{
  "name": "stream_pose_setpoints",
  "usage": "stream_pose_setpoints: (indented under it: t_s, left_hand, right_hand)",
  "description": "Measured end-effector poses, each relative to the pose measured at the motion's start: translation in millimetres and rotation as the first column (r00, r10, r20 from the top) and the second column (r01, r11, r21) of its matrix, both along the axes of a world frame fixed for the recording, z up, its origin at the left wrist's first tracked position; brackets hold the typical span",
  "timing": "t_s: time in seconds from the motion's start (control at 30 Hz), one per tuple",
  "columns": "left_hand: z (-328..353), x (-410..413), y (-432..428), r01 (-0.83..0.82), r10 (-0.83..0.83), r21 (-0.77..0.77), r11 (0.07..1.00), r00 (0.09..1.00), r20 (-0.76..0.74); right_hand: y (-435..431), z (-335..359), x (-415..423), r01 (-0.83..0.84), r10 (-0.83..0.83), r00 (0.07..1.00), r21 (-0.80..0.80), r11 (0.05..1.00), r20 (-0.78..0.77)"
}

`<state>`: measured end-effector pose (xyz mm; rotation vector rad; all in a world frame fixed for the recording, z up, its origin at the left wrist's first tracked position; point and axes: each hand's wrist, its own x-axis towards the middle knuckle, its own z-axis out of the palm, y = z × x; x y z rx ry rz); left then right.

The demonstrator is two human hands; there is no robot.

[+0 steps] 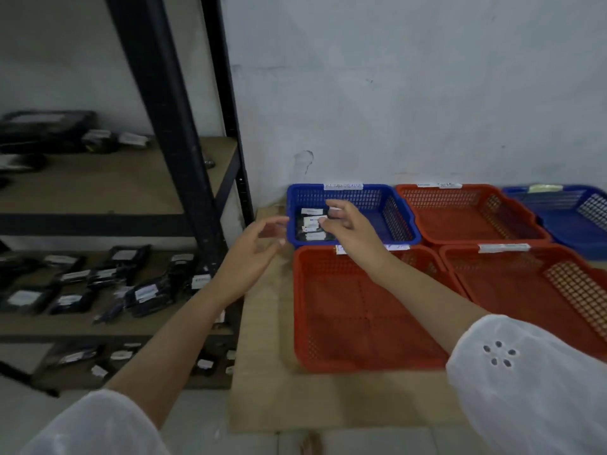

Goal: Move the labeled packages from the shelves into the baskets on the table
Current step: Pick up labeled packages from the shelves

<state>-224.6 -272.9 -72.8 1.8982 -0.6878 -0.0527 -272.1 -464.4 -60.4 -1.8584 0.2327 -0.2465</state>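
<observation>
Both your hands hang open and apart at the blue basket, with nothing gripped in either.

On the shelves (pixel 108 178) at the left, black labeled packages (pixel 144 293) lie scattered across the middle board, with more above and below. Your left hand (pixel 256 254) hovers over the table's (pixel 262 372) left edge, just beside the blue basket (pixel 397 221), fingers relaxed and spread. That basket sits at the table's far left corner and holds a small stack of packages (pixel 312 228) against its left wall. Your right hand (pixel 351 228) hangs over them with loosely curved fingers; I cannot tell whether the fingertips touch the top label. A front red basket (pixel 361 310) lies under your right forearm, two more red baskets (pixel 469 215) stand to the right, and a second blue basket (pixel 574 208) sits at the far right.
</observation>
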Motion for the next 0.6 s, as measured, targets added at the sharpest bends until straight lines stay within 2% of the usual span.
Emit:
stream_pose_setpoints:
  t_s: [0.13,0.3,0.43,0.6]
  left_hand:
    - [20,-35,56,-0.026,0.025,-0.029,0.999,1.000,-0.006]
    - [40,-46,126,-0.124,0.125,-0.043,0.991,0.992,0.034]
    - [49,-27,182,-0.189,0.191,-0.040,0.981,0.979,0.067]
    - [53,35,258,-0.222,0.225,-0.044,0.974,0.972,0.074]
  right_hand:
    - [58,15,-31,-0.043,0.044,0.998,-0.014,0.999,0.052]
    - [129,30,-29,-0.159,0.165,0.983,-0.073,0.985,0.081]
    - [182,38,0,-0.215,0.222,0.972,-0.089,0.973,0.077]
    - [257,41,60,-0.192,0.197,0.979,-0.072,0.979,0.058]
